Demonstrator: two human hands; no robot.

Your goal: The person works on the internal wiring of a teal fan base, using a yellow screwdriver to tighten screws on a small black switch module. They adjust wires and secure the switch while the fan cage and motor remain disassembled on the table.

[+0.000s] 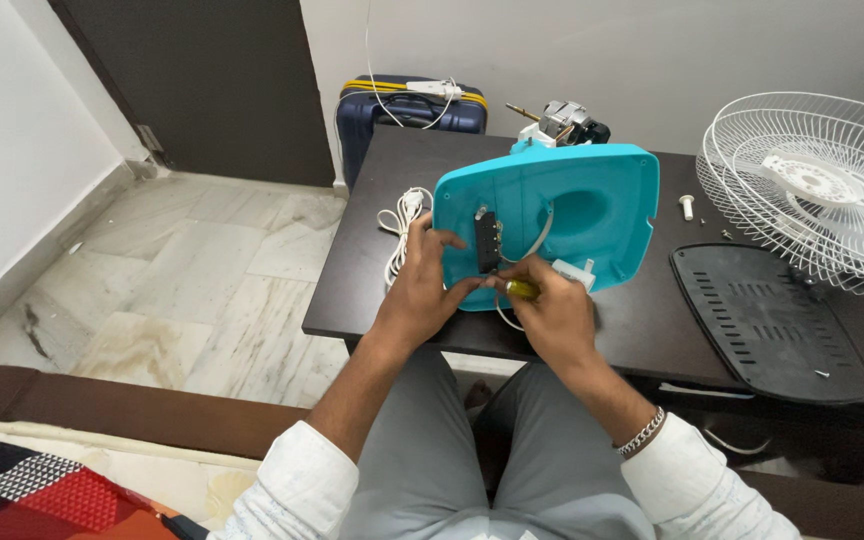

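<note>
While turquoise fan base (592, 215) is being steadied by left hand (422, 285), yellow-handled screwdriver (522, 289) is being gripped in right hand (552, 315); switch block (487, 240) likely being unscrewed, steady tip alignment needed.

Seated, viewed from above; both forearms extend forward from the lap and converge ahead of the knees. White sleeves pushed back to about mid-forearm on both sides. Left hand (420, 283): palm turned down and inward, fingers (438, 241) spread and curled forward in a clamping hold, thumb pointing toward the other hand. Right hand (550, 312): back of the hand facing up, fingers folded into a closed grip, thumb and forefinger pinched at the front; the exact finger contact is probably hidden under the knuckles. Right wrist carries a silver chain bracelet. The two hands sit close, fingertips nearly touching.
</note>
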